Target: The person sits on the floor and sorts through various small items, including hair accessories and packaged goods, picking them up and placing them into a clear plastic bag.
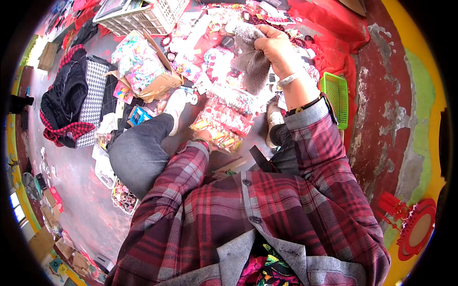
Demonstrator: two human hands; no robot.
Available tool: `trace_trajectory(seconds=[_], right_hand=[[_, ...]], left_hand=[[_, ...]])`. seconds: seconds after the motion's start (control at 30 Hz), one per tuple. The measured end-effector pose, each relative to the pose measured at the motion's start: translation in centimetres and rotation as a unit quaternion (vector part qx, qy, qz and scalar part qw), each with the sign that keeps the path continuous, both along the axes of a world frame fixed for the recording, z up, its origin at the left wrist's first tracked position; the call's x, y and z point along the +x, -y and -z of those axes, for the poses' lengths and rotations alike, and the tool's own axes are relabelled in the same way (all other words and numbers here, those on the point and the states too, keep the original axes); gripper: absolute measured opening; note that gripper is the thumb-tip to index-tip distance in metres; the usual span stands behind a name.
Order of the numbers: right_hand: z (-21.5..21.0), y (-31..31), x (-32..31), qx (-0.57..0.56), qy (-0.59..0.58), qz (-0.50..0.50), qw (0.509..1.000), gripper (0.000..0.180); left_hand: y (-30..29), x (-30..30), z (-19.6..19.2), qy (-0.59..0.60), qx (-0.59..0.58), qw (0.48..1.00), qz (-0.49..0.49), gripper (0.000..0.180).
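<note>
Scene, big to small:

- Grey concrete floor (76, 181) with red paint smears carries everything; the person sits on it, knees up, plaid flannel sleeves coming in from the bottom.
- White slatted plastic crate (152, 16) sits top centre. An open brown cardboard box of pastel packets (143, 66) lies just below and left of it. A green plastic mesh basket (336, 97) stands right of the raised arm.
- A clear plastic bag packed with small red-and-white trinkets (224, 117) lies between the shoes. The left hand (204, 137) is at its lower edge, mostly hidden by the cuff, so I can't tell if it's gripping or just resting there.
- The right hand (279, 50) is clenched on the top of a grey fuzzy fabric piece (253, 59), which is lifted off the pile and hangs down toward the bag.

Doing it well, my read:

- Grip is at one top edge only. The cloth looks soft and floppy, so the loose end will drag through the small packets below. Lift higher or gather the hanging end first.
- Bring the left hand up to support the lower hem before any turning or folding.
- Keep the elbow clear of the green basket.
</note>
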State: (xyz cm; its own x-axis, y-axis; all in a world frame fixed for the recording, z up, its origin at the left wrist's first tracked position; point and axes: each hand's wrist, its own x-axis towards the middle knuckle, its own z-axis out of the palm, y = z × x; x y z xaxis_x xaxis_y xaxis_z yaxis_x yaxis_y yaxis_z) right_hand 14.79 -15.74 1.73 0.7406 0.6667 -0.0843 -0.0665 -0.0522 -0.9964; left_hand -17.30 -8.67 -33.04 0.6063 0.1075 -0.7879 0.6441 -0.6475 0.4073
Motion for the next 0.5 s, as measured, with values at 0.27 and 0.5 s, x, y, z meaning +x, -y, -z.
trace_trajectory(seconds=[0.27, 0.5], right_hand=[[0.4, 0.2, 0.3, -0.005, 0.016, 0.0, 1.0, 0.037], [-0.3, 0.7, 0.0, 0.016, -0.021, 0.011, 1.0, 0.035]], left_hand=[[1.6, 4.0, -10.2, -0.1, 0.057, 0.956, 0.269, 0.039], [-2.0, 4.6, -7.0, 0.073, 0.346, 0.911, -0.211, 0.05]])
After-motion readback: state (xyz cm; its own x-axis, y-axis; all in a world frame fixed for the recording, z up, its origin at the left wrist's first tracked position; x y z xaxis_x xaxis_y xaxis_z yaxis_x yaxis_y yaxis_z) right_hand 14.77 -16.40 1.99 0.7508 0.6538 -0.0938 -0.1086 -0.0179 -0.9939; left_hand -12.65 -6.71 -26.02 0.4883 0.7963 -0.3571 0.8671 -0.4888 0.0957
